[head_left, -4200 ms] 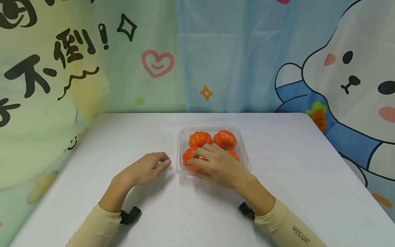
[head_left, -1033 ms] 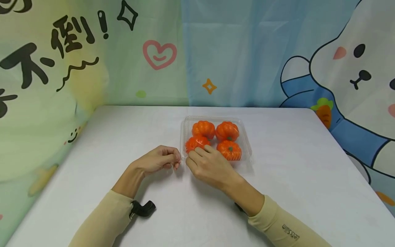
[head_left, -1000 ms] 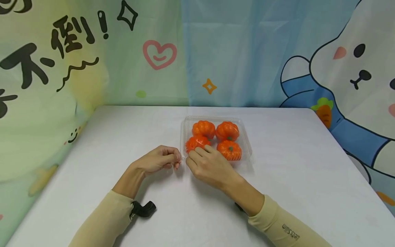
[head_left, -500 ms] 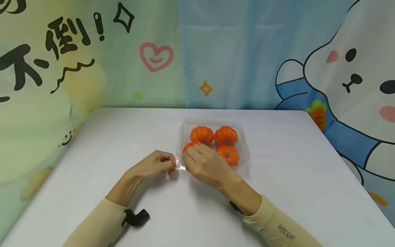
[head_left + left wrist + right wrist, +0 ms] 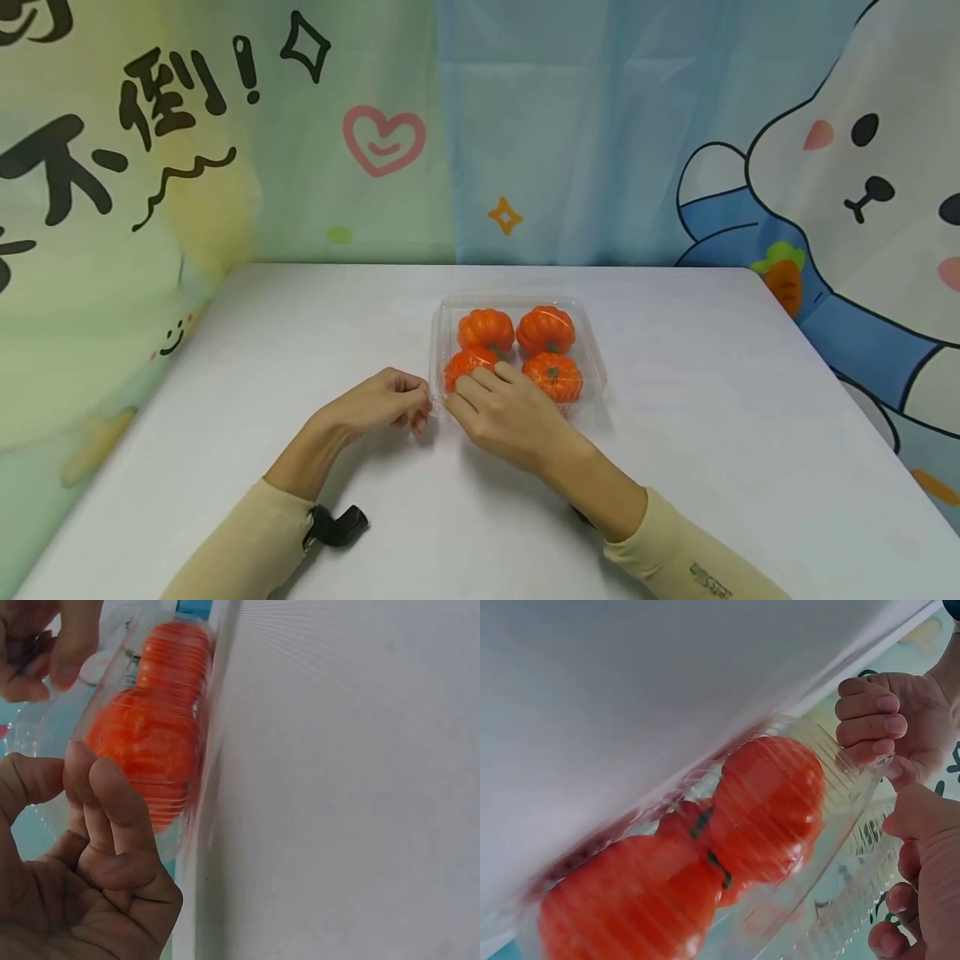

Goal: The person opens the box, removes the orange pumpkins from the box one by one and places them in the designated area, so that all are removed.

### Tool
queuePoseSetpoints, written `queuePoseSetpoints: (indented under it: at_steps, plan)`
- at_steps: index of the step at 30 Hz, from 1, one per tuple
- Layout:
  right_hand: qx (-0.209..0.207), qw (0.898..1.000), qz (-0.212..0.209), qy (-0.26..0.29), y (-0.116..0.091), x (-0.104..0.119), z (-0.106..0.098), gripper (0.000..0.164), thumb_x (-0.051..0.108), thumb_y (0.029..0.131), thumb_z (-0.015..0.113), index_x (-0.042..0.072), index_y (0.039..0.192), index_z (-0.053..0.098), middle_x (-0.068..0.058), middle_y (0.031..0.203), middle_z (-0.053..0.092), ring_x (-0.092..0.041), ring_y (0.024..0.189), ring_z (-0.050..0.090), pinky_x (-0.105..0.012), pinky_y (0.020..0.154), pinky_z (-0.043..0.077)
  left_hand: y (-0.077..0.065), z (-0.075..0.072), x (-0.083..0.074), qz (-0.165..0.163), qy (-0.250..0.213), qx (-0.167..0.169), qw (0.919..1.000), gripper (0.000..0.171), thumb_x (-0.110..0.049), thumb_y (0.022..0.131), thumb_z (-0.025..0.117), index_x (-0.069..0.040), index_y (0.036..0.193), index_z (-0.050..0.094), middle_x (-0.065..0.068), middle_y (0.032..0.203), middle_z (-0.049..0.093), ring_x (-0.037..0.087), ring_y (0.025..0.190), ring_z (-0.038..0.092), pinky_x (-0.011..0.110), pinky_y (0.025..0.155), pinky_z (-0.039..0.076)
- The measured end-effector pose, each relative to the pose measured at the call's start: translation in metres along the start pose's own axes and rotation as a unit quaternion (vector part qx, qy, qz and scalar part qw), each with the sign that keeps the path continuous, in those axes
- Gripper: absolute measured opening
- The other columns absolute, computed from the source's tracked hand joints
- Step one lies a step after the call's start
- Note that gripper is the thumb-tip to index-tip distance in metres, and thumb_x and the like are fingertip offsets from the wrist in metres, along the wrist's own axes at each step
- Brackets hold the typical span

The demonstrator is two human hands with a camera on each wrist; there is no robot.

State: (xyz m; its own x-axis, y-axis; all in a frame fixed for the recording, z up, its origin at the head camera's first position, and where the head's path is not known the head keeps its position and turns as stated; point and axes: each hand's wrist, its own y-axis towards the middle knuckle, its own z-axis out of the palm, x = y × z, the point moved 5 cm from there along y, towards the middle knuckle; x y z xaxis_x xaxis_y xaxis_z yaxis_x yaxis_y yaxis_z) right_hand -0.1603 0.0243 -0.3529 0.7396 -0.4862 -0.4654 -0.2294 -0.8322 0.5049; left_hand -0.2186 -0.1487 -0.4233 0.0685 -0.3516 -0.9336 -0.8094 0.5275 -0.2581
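A clear plastic box [image 5: 592, 367] holding several small orange pumpkins [image 5: 486, 331] with green stems sits on the white table. At its near left corner, my left hand [image 5: 393, 398] pinches the edge between thumb and fingertips. My right hand [image 5: 513, 417] is close beside it at the front, fingers curled and fingertips at the rim. The right wrist view shows the left hand's fingers [image 5: 874, 726] at the corner tab, with the right thumb and fingers at the edge just below. The right hand partly covers the near left pumpkin [image 5: 468, 367] in the head view.
The white table [image 5: 322, 317] extends around the box on all sides. Behind its far edge hangs a printed cloth [image 5: 585, 150] with a cartoon bear. A black wrist camera [image 5: 341, 527] sticks out from the left sleeve [image 5: 232, 542].
Earlier the right hand reached with spread fingers over the pumpkins and the left hand was apart from the box. Both hands came together at the near left corner and have stayed there, shifting slightly.
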Motion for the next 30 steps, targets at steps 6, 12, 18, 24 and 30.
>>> queuePoseSetpoints:
  at_steps: [6, 12, 18, 24, 30]
  plan:
    - [0.013, 1.0, 0.015, 0.011, -0.014, -0.007, -0.002, 0.014, 0.003, 0.09, 0.072, 0.009, 0.085, 0.061, -0.001, 0.08, 0.055, -0.017, 0.074, 0.051, -0.028, 0.068, 0.043, -0.001, -0.001, -0.001, -0.004, -0.004, -0.001, 1.0, 0.018, -0.01, 0.092, 0.051, -0.006, 0.077, 0.061, 0.003, 0.069, 0.064, 0.018, 0.067, 0.061, 0.025, 0.06, 0.037]
    - [0.032, 0.999, 0.023, 0.009, -0.031, -0.019, -0.005, 0.016, -0.001, 0.086, 0.073, 0.008, 0.084, 0.06, -0.002, 0.08, 0.055, -0.018, 0.076, 0.053, -0.029, 0.069, 0.042, -0.002, -0.001, 0.0, -0.012, -0.012, 0.005, 0.9998, 0.02, -0.008, 0.093, 0.049, -0.007, 0.074, 0.057, 0.003, 0.072, 0.062, 0.016, 0.065, 0.06, 0.023, 0.059, 0.037]
    - [0.046, 0.999, 0.008, 0.007, -0.046, -0.026, -0.006, 0.015, -0.002, 0.086, 0.073, 0.007, 0.087, 0.06, -0.003, 0.083, 0.057, -0.02, 0.079, 0.055, -0.031, 0.073, 0.046, -0.005, -0.001, 0.0, -0.015, -0.014, 0.016, 0.9997, 0.019, -0.01, 0.093, 0.049, -0.007, 0.077, 0.058, 0.003, 0.072, 0.06, 0.014, 0.06, 0.057, 0.022, 0.056, 0.036]
    - [0.041, 0.999, 0.009, 0.029, -0.055, -0.031, -0.009, 0.025, -0.006, 0.101, 0.041, 0.004, 0.087, 0.059, -0.004, 0.083, 0.056, -0.022, 0.082, 0.056, -0.034, 0.078, 0.05, -0.006, 0.0, 0.001, -0.028, -0.03, 0.025, 0.9988, 0.02, -0.011, 0.098, 0.047, -0.004, 0.085, 0.06, 0.006, 0.077, 0.058, 0.016, 0.056, 0.05, 0.024, 0.054, 0.041]
    - [0.044, 0.999, 0.012, 0.024, -0.06, -0.034, -0.013, 0.014, -0.006, 0.095, 0.055, 0.004, 0.088, 0.061, -0.005, 0.085, 0.057, -0.022, 0.083, 0.055, -0.033, 0.075, 0.046, -0.008, 0.001, 0.001, -0.025, -0.032, 0.035, 0.9986, 0.02, -0.012, 0.101, 0.047, -0.003, 0.09, 0.061, 0.007, 0.081, 0.058, 0.016, 0.056, 0.048, 0.024, 0.054, 0.042]
